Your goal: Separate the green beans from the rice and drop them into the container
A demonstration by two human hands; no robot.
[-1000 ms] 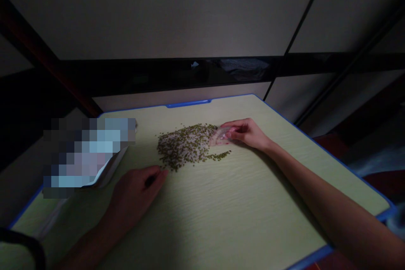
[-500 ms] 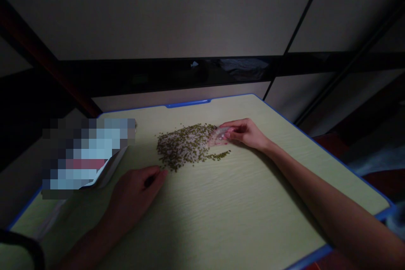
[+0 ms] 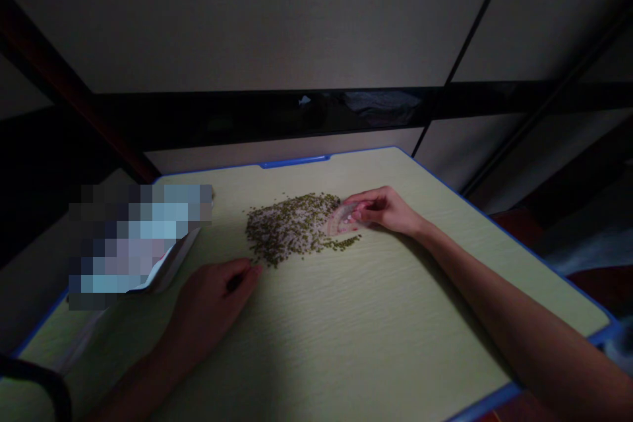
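Observation:
A low pile of small green beans mixed with white grains point(image 3: 291, 224) lies on the pale wood-patterned table point(image 3: 376, 316). At the pile's right edge, my right hand point(image 3: 388, 210) pinches a clear, pink-marked protractor point(image 3: 341, 219) between thumb and fingers; it lies low over the table. A short line of green beans point(image 3: 346, 243) trails just below the protractor. My left hand point(image 3: 217, 290) rests on the table at the pile's near left corner, thumb and forefinger tips pressed together. Whether anything is between those tips is too small to make out.
On the left side of the table stands a propped bright screen point(image 3: 143, 237), blurred into blocks. A blue rim point(image 3: 509, 227) runs around the table, with a blue handle point(image 3: 295, 161) at the far edge. Cabinet panels point(image 3: 277, 20) rise behind it. A dark curved bar point(image 3: 49, 379) shows at lower left.
The protractor has tilted and slid slightly towards me at the pile's right edge, showing more of its curved rim. My left hand has stayed in place.

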